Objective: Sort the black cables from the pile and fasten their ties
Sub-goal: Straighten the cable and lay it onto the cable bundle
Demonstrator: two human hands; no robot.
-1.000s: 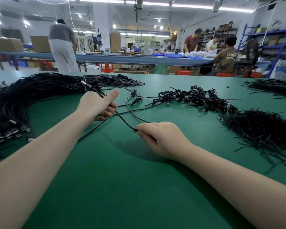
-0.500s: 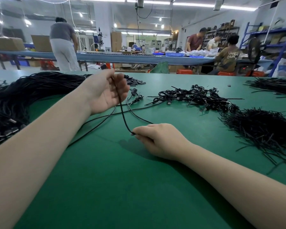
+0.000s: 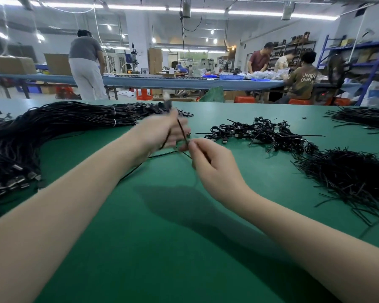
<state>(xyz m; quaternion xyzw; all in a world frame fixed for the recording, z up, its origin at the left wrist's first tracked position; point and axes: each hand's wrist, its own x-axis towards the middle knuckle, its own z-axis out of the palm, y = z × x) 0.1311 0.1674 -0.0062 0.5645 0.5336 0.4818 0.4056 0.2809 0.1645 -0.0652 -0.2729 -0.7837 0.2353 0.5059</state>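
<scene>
My left hand is raised and motion-blurred, with a thin black cable looped across its palm and the cable's plug end sticking up above its fingers. My right hand pinches the same cable just right of the left hand, a little above the green table. A slack length of that cable trails down to the table under my left wrist. The big pile of long black cables lies at the left. A heap of coiled, tied cables sits beyond my right hand.
A mound of loose black ties lies at the right, and another black bundle at the far right edge. Behind the table run a long blue workbench, several people at work, boxes and blue shelving.
My right hand has lifted off the table and moved up toward the left hand. My left hand turned and wound the cable across its palm, and the cable's plug now points up.
</scene>
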